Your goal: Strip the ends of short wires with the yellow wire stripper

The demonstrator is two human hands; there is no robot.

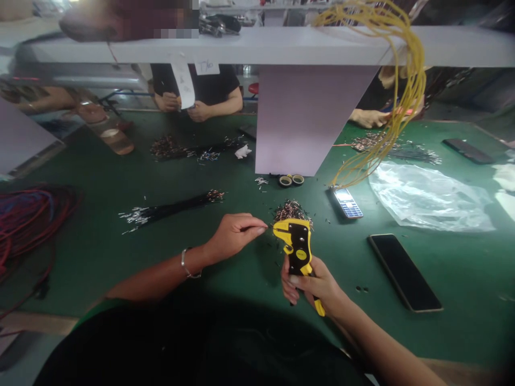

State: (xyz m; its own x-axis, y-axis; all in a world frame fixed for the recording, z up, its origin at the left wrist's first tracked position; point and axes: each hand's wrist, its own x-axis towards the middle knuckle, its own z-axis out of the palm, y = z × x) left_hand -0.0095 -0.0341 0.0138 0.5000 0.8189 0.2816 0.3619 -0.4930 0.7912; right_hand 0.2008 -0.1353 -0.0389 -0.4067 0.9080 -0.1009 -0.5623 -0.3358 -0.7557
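Right hand (319,284) wrapped around the handles of a yellow-and-black wire stripper (300,244), held above the green desk (241,182) at the near side of a heap of small clippings (290,210). Left hand (236,235) pinches, between thumb and fingertips, what appears to be a thin wire (269,227), its end at the tool's mouth; too small to tell whether it is seated between the jaws or just short of them. Possible faults: fingertips sit close to the mouth, so a strand fed too far could bring skin near the blades; a shallow or skewed entry would probably give a short or uneven strip; a loose pinch might let the wire slip under pull. Offcuts could also scatter toward the tape rolls (292,180), just beyond the heap, if the tool knocks it. Orientation: stripper's mouth faces left, toward the pinching fingertips; the tool's long axis runs from the head, farther from the wearer, back to the handle ends, nearer and slightly to the right. Wire lies roughly crosswise, left to right, toward the mouth.
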